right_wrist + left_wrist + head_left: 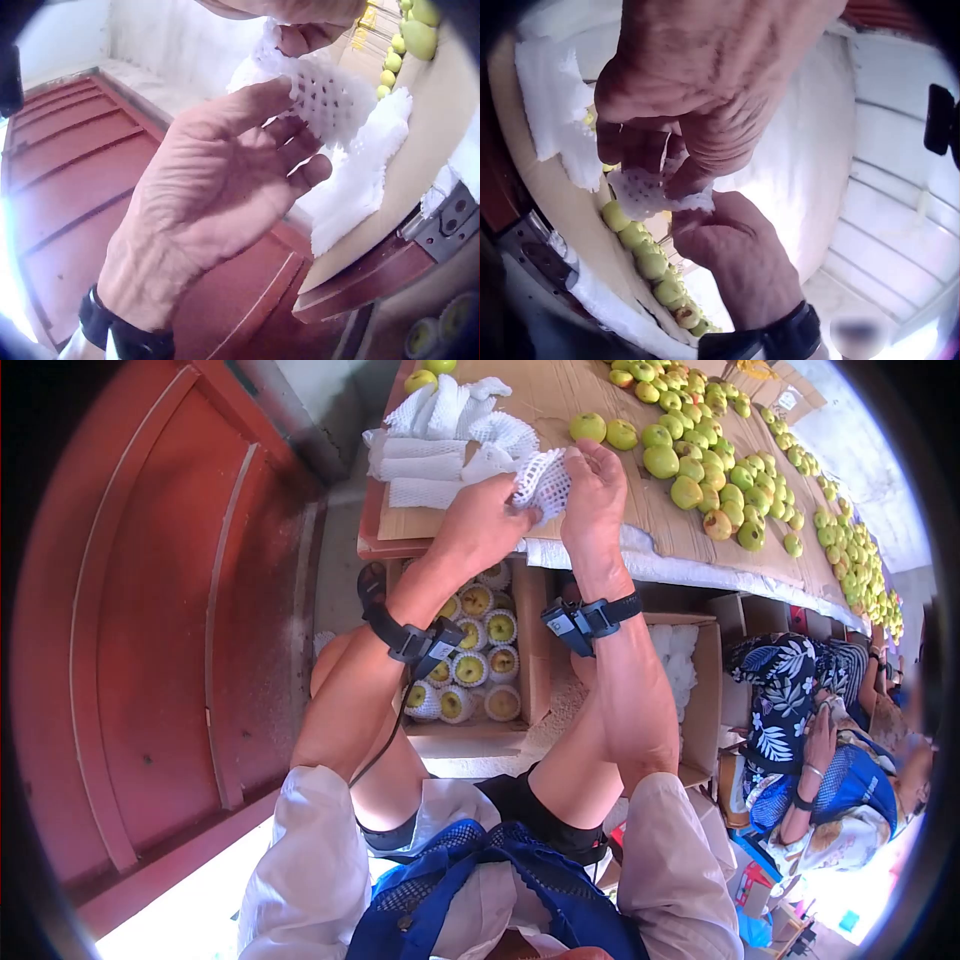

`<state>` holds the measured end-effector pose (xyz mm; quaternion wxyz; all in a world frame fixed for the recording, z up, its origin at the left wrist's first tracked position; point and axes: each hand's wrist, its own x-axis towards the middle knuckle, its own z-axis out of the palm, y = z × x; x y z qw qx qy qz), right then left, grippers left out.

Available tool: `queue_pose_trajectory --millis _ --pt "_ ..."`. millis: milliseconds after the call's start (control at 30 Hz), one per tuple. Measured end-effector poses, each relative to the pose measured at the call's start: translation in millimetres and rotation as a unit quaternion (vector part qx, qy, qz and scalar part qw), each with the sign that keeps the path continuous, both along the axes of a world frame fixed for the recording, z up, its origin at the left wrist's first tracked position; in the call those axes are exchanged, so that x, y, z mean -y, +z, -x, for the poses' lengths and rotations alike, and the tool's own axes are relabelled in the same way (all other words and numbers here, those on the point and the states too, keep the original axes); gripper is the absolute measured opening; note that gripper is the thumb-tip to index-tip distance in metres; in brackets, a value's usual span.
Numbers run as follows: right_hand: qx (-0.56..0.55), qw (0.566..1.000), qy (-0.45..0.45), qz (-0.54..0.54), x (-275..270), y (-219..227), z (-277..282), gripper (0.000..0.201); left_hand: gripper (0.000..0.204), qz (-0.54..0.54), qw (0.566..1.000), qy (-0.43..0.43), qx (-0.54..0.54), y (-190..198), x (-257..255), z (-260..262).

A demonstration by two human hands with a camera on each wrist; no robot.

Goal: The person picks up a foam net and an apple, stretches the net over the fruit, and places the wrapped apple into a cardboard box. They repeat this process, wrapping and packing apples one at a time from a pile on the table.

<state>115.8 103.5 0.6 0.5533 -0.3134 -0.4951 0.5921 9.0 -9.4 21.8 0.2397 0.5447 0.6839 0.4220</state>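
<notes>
A white foam fruit net (543, 484) is held up between my two hands, just over the near edge of the table. My left hand (488, 523) pinches one side of it, thumb and forefinger at its edge. From the other side my right hand (597, 495) grips it with the fingertips. In the right wrist view the mesh holes of the net (330, 101) spread out beyond the left hand's (214, 161) fingers. Beside the left hand lies a pile of flattened foam nets (425, 460) on the cardboard-covered table (540, 395).
Many green apples (700, 470) lie along the table to the right. Below the table edge, a cardboard box (537, 680) holds apples in foam nets. Another box (705, 690) with white foam stands right of it. A red door (150, 610) is at the left; another person (820, 740) sits at the right.
</notes>
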Motion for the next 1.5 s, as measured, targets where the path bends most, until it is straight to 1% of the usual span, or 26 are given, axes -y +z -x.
queue_pose_trajectory --millis 67,133,167,233,267,333,367,433,500,533,600,633,733,767,833,867,933,967,1000,1100,1200,1267,1300,1367,1400,1500 --pt "-0.025 0.999 0.013 0.024 -4.6 -0.2 -0.9 0.036 0.039 -0.025 0.998 0.000 -0.049 -2.9 -2.0 -3.1" --pt "-0.060 0.997 0.025 0.043 -4.6 8.6 0.8 0.042 0.037 -0.088 0.994 0.057 0.005 -2.7 -5.7 -5.8" --pt "-0.041 0.999 0.028 0.018 2.1 14.8 1.3 0.045 0.036 -0.123 0.988 0.088 0.030 -2.6 -4.8 -6.3" --pt "-0.002 0.999 0.037 -0.026 17.0 26.7 2.4 0.052 0.033 -0.120 0.977 0.134 0.116 0.9 -13.6 6.3" --pt "0.056 0.995 0.051 -0.066 18.3 27.4 2.8 0.052 0.031 -0.117 0.968 0.156 0.159 2.7 -18.7 13.6" --pt "0.169 0.971 0.079 -0.149 22.2 24.7 3.3 0.054 0.030 -0.118 0.940 0.159 0.277 2.9 -20.0 22.1" --pt "0.203 0.959 0.073 -0.182 24.8 23.0 4.1 0.052 0.030 -0.117 0.921 0.159 0.335 2.8 -19.4 24.7" --pt "0.268 0.930 0.061 -0.245 31.6 18.5 6.9 0.050 0.031 -0.121 0.911 0.141 0.367 1.8 -15.7 24.7" --pt "0.302 0.909 0.008 -0.286 35.0 14.4 13.1 0.047 0.033 -0.135 0.901 0.116 0.395 1.6 -14.5 21.4" --pt "0.320 0.897 -0.019 -0.306 36.0 12.1 13.7 0.045 0.034 -0.133 0.902 0.105 0.398 3.2 -13.3 17.9" --pt "0.298 0.901 -0.030 -0.312 31.9 6.8 15.4 0.043 0.034 -0.128 0.902 0.084 0.403 6.9 -10.9 12.5" --pt "0.288 0.904 -0.034 -0.315 30.4 3.4 16.5 0.042 0.034 -0.129 0.911 0.077 0.384 7.9 -9.3 13.7" --pt "0.267 0.926 0.073 -0.259 23.2 8.4 10.4 0.037 0.032 -0.104 0.931 0.072 0.343 2.1 -4.8 29.3" --pt "0.243 0.941 0.090 -0.219 20.4 4.6 8.9 0.036 0.036 -0.081 0.933 0.085 0.340 -1.0 -3.7 34.9" --pt "0.191 0.964 0.120 -0.141 14.8 -2.4 7.9 0.035 0.044 -0.085 0.934 0.086 0.336 -6.5 -1.4 41.7" --pt "0.185 0.964 0.129 -0.143 15.4 -0.5 6.8 0.029 0.034 -0.088 0.935 0.095 0.331 1.2 2.6 40.5" --pt "0.144 0.966 0.177 -0.120 16.5 1.7 4.9 0.029 0.018 -0.096 0.937 0.111 0.318 13.5 6.8 40.2" --pt "0.121 0.966 0.200 -0.108 13.9 1.4 4.7 0.029 0.017 -0.098 0.933 0.109 0.330 9.2 5.3 42.8" --pt "0.155 0.956 0.211 -0.132 7.2 -2.0 6.4 0.031 0.015 -0.101 0.929 0.107 0.341 3.1 1.2 49.1" --pt "0.134 0.962 0.217 -0.093 28.7 20.3 5.3 0.021 0.014 -0.105 0.928 0.072 0.350 -18.8 -7.6 70.6" --pt "0.134 0.965 0.218 -0.064 21.6 15.9 4.3 0.025 0.014 -0.131 0.925 0.072 0.350 3.2 -3.6 51.6" --pt "0.097 0.973 0.211 -0.006 20.9 17.6 1.4 0.024 0.016 -0.136 0.933 0.080 0.322 12.8 -2.0 41.7" --pt "0.079 0.975 0.207 0.023 20.3 17.9 -0.4 0.023 0.019 -0.128 0.955 0.074 0.259 10.9 -1.4 42.6" --pt "0.067 0.977 0.198 0.027 14.2 15.1 -2.8 0.020 0.046 -0.108 0.984 0.063 0.130 6.0 3.1 43.0" --pt "0.061 0.979 0.194 0.030 12.0 13.6 -4.0 0.018 0.052 -0.082 0.988 0.023 0.129 3.8 4.4 43.6" --pt "0.084 0.980 0.179 0.018 10.5 13.7 -7.5 0.019 0.054 -0.011 0.981 -0.050 0.186 8.8 6.3 41.4"
